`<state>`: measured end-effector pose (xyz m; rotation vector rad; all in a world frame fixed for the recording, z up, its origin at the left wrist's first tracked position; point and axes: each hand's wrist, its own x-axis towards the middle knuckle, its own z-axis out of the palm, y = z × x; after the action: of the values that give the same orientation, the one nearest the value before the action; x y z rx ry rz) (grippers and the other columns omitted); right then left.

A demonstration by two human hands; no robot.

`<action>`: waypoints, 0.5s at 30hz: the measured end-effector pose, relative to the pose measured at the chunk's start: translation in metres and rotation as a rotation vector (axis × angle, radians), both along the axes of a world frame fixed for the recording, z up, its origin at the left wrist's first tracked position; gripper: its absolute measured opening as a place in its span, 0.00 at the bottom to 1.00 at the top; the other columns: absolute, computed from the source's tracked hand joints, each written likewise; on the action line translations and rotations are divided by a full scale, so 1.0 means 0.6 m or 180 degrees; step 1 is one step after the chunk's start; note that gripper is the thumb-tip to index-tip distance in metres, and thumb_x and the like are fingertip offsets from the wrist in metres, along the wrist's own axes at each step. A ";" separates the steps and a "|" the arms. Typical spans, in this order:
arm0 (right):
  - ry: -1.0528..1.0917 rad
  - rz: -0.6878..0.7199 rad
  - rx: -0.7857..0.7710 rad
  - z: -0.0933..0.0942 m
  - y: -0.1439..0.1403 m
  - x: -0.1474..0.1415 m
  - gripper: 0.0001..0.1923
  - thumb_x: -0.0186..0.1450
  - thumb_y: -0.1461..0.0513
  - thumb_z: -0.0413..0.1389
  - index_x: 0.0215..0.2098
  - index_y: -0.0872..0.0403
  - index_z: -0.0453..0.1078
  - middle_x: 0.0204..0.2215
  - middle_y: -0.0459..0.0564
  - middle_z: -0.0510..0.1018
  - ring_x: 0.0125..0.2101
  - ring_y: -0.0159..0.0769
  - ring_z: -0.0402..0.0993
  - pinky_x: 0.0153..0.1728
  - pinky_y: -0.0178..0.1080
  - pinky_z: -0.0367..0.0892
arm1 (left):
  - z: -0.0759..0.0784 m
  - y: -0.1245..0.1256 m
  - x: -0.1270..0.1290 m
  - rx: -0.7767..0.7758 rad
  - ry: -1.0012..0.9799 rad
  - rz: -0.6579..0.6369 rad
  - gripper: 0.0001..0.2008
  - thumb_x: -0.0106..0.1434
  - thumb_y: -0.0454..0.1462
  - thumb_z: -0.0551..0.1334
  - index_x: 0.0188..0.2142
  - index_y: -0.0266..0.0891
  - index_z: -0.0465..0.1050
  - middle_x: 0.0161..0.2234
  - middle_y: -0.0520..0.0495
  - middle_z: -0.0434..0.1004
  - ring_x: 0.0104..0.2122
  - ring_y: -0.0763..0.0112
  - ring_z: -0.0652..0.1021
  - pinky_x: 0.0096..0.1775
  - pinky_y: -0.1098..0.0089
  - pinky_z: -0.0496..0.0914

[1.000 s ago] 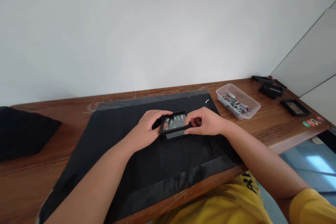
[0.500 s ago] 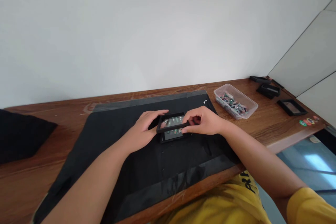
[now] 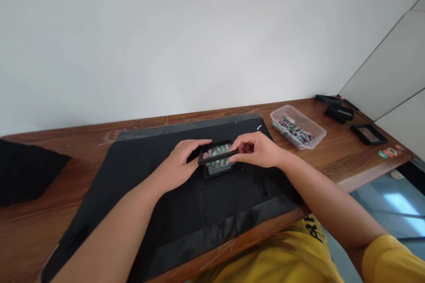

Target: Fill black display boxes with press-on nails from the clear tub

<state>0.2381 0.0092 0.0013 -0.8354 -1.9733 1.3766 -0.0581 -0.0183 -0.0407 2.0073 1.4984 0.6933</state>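
Observation:
A small black case with a clear window lid (image 3: 217, 154) sits at the middle of a black mat (image 3: 186, 203). Its lid is tilted up at the near edge, and several small green and pink pieces show inside. My left hand (image 3: 181, 163) grips the lid's left side. My right hand (image 3: 257, 150) pinches the lid's right side. The case's base (image 3: 219, 170) rests on the mat under the lid.
A clear plastic tub (image 3: 298, 127) of small coloured pieces stands on the wooden desk (image 3: 345, 154) to the right. Black frames (image 3: 369, 134) and cases (image 3: 339, 112) lie at the far right, with a few coloured pieces (image 3: 390, 152) near the edge. A black cloth (image 3: 26, 170) lies at left.
The lid has tilted further up from the base, held by both hands. The view has shifted slightly.

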 end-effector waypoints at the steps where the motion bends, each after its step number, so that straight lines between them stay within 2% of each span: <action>1: 0.0026 -0.0013 -0.0025 0.000 0.000 -0.001 0.27 0.60 0.42 0.78 0.38 0.53 0.79 0.25 0.39 0.73 0.24 0.27 0.61 0.28 0.34 0.58 | 0.000 0.000 0.000 0.0023 -0.0010 0.0015 0.36 0.70 0.67 0.58 0.64 0.51 0.83 0.63 0.40 0.85 0.69 0.41 0.77 0.73 0.37 0.69; 7: 0.0176 0.0012 -0.0171 0.000 0.003 -0.006 0.29 0.59 0.40 0.78 0.36 0.53 0.77 0.22 0.37 0.72 0.21 0.26 0.59 0.25 0.33 0.56 | -0.003 0.003 0.008 0.0138 0.0054 0.0063 0.34 0.70 0.65 0.61 0.60 0.48 0.84 0.60 0.39 0.86 0.66 0.40 0.79 0.70 0.36 0.72; 11: 0.0134 0.0060 -0.0217 -0.002 0.003 -0.007 0.29 0.59 0.40 0.78 0.37 0.53 0.77 0.22 0.37 0.72 0.22 0.25 0.60 0.25 0.33 0.56 | -0.008 0.007 0.015 0.0313 0.0060 0.0014 0.28 0.69 0.59 0.64 0.60 0.48 0.83 0.58 0.39 0.88 0.63 0.40 0.81 0.68 0.37 0.73; 15: 0.0157 0.0068 -0.0202 -0.005 0.004 -0.006 0.28 0.60 0.42 0.78 0.37 0.54 0.77 0.22 0.37 0.72 0.21 0.25 0.59 0.26 0.33 0.56 | -0.009 0.006 0.016 0.0290 0.0018 -0.0020 0.28 0.65 0.55 0.67 0.61 0.48 0.82 0.59 0.39 0.88 0.64 0.39 0.81 0.68 0.37 0.74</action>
<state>0.2346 0.0115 -0.0019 -0.8035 -1.9154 1.4648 -0.0484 -0.0145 -0.0464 2.0821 1.4877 0.7667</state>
